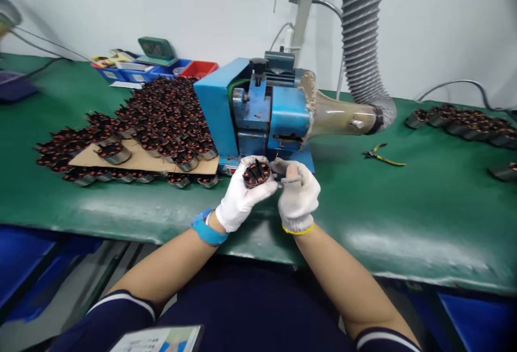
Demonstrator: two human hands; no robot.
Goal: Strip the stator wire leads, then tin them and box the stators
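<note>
My left hand (pixel 238 196), in a white glove with a blue band at the wrist, is closed round a motor stator (pixel 257 174). The stator's copper windings and black insulation face up towards me. Close on its right is my right hand (pixel 299 190), also gloved, with the fingers curled in and a bare thumb tip showing. Whether the right fingers pinch a wire end or anything else is too small to make out. Both hands are just in front of a blue machine (pixel 258 110) with a motor and a cone-shaped duct.
Many similar stators (pixel 169 110) are piled at the left, some on a cardboard sheet (pixel 97 158). Cutting pliers (pixel 383 156) lie to the right, with more stators (pixel 468 123) beyond. Blue and red bins (pixel 197 68) stand behind. A grey hose (pixel 363 34) joins the duct.
</note>
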